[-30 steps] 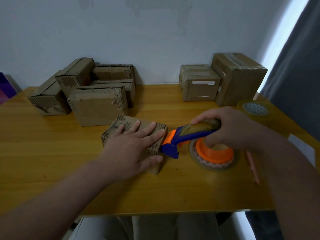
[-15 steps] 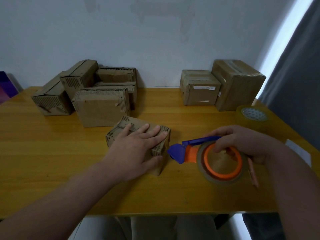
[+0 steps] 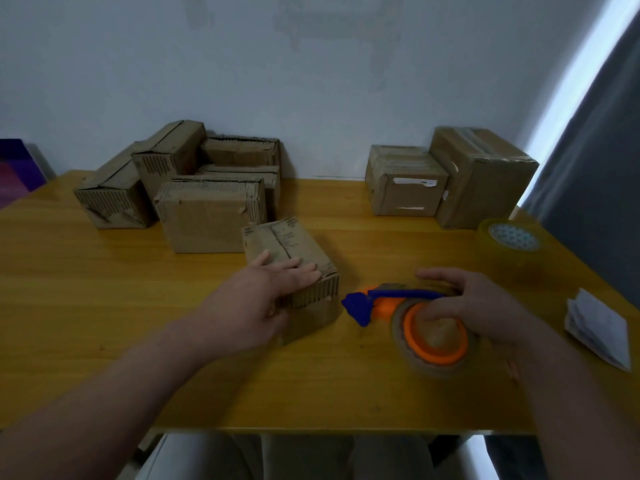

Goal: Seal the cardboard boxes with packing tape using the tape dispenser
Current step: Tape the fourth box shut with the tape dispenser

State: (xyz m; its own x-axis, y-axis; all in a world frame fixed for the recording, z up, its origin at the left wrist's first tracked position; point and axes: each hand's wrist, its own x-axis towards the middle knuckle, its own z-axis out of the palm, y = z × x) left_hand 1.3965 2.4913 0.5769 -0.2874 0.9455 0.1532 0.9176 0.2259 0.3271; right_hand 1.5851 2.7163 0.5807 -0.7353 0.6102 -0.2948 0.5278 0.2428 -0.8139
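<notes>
Mid-table, slightly toward the near edge: small cardboard box (image 3: 289,242), flaps folded down, centre seam showing on top, no tape visible along it. Left hand (image 3: 263,299) lies flat on the box's near end, fingers straight and close together, pressing down. Tape dispenser (image 3: 360,306) sits just right of the box, blue cutter head pointing at it but apart from it. Right hand (image 3: 478,303) is clamped on the dispenser, fingers curled over the handle and into the orange core. Box judged light and thin-walled, corrugated edges ragged. It is likely to skid on the smooth wooden table (image 3: 104,306) or cave under hard pressure, so steady it with a flat palm on the flaps, clear of the seam. Dispenser looks like rigid plastic: grip the handle, away from the cutter head. Heap of boxes (image 3: 207,216) at far left corner, two boxes (image 3: 405,192) at far right. Spare tape roll (image 3: 512,244) and folded paper (image 3: 595,327) by the right edge.
</notes>
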